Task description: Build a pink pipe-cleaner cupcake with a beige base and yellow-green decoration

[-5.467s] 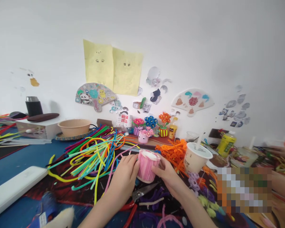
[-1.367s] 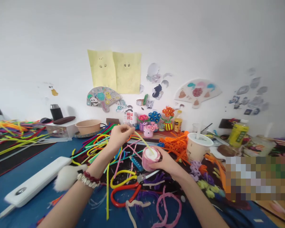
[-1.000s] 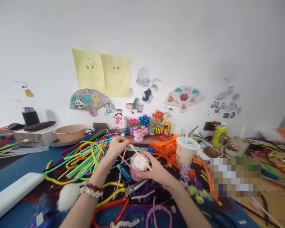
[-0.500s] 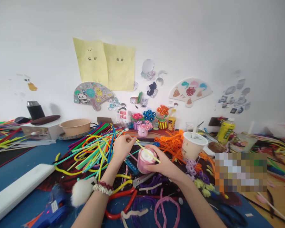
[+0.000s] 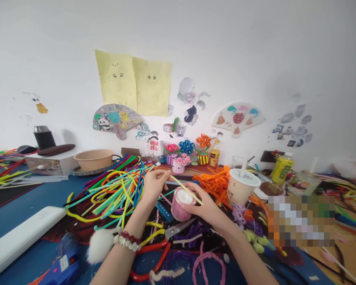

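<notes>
The blue desk (image 5: 35,198) carries all items; its far edge runs along the wall. A loose bundle of multicoloured stems (image 5: 115,194) spreads left of the desk's centre. A white elongated device (image 5: 23,243) lies obliquely toward the near left corner. A pile of orange pieces (image 5: 215,180) lies right of centre. The beige bowl (image 5: 94,160) stands close to the far edge, left of the bundle. The scissors (image 5: 170,232) lie between the centre and the near edge, blades angled toward the far right corner. The paper cup (image 5: 240,190), lidded and fitted with a straw, stands beside the orange pile. A blue glue gun (image 5: 62,261) rests toward the near left corner.

The right hand (image 5: 203,202) is clamped around the pink pot, thumb across its near side. The left hand (image 5: 156,186), apart from the right, pinches the upper end of the yellow stem.

The pink pot (image 5: 180,209) is located over the desk's centre, white-filled mouth tilted toward the near edge; contact with the surface cannot be determined. The yellow stem (image 5: 185,187) slants across the pot's mouth, its lower end at the right hand.
</notes>
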A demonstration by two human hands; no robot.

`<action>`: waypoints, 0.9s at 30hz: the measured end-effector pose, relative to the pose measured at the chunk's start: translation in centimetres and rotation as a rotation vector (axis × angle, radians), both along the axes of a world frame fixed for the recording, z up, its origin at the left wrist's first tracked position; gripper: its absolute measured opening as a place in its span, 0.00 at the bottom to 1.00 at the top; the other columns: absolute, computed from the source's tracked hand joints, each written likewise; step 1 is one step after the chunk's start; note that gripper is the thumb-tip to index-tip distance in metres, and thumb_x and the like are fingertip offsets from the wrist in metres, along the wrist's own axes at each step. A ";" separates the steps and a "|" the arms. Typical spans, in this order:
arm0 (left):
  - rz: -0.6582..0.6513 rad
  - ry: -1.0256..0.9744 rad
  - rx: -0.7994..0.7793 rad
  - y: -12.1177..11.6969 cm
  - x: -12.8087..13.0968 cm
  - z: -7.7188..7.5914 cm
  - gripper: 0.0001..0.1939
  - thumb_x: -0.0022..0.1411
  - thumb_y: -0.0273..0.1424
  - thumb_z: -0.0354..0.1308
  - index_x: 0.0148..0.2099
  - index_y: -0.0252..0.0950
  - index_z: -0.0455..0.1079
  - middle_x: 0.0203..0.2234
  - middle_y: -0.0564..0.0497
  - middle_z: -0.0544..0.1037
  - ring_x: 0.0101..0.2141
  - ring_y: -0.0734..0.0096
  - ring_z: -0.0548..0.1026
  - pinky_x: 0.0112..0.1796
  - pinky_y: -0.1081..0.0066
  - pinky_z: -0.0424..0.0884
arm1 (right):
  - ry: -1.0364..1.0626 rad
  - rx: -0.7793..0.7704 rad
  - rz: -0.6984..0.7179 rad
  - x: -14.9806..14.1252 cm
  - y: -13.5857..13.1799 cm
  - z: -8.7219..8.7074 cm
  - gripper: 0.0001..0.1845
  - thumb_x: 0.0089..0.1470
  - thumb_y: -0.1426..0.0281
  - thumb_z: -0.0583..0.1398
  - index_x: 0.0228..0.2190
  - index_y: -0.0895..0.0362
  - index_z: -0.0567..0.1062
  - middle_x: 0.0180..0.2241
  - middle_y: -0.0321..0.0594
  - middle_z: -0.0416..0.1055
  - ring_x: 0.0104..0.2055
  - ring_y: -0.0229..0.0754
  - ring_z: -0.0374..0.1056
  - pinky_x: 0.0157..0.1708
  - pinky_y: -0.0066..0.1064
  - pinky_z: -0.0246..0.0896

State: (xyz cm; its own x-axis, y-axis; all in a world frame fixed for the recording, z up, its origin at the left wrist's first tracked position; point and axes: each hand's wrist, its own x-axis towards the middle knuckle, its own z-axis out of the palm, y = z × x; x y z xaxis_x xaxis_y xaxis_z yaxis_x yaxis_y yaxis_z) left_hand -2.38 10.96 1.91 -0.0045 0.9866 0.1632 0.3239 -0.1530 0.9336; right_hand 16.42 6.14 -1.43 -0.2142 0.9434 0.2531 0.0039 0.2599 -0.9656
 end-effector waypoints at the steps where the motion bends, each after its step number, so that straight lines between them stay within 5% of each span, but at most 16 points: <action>1: -0.005 -0.054 0.001 0.0 0.0 0.0 0.15 0.69 0.40 0.56 0.46 0.32 0.71 0.37 0.49 0.78 0.31 0.70 0.77 0.33 0.66 0.76 | 0.014 0.016 -0.033 0.1 0.2 -0.1 0.33 0.40 0.68 0.73 0.49 0.51 0.73 0.46 0.41 0.74 0.50 0.52 0.69 0.53 0.42 0.61; 10: -0.120 -0.292 -0.014 -0.4 0.3 0.0 0.15 0.69 0.40 0.55 0.43 0.32 0.71 0.33 0.52 0.76 0.27 0.74 0.74 0.28 0.71 0.74 | 0.238 0.125 -0.221 0.3 0.9 0.0 0.22 0.47 0.57 0.70 0.43 0.53 0.77 0.29 0.37 0.77 0.34 0.44 0.73 0.38 0.34 0.67; 16: -0.300 -0.187 -0.087 -1.2 1.8 -0.4 0.14 0.69 0.39 0.56 0.43 0.32 0.71 0.31 0.52 0.76 0.26 0.75 0.74 0.28 0.71 0.74 | 0.367 0.100 -0.252 0.7 1.4 -0.5 0.20 0.41 0.54 0.73 0.34 0.53 0.82 0.32 0.44 0.82 0.35 0.50 0.77 0.43 0.42 0.71; 27: -0.508 0.068 -0.049 -3.4 2.8 0.5 0.14 0.70 0.38 0.56 0.38 0.31 0.72 0.27 0.54 0.77 0.24 0.76 0.74 0.28 0.72 0.74 | 0.446 -0.001 -0.285 0.5 1.5 -1.8 0.20 0.36 0.57 0.76 0.29 0.57 0.84 0.26 0.41 0.81 0.28 0.44 0.76 0.37 0.37 0.71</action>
State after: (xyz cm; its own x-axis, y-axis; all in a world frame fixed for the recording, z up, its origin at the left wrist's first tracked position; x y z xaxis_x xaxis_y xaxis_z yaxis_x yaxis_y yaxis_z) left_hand 0.46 7.54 2.40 0.4861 0.8682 0.0998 0.2803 -0.2631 0.9231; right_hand 16.91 7.66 -3.22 0.1795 0.9487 0.2604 -0.3370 0.3080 -0.8897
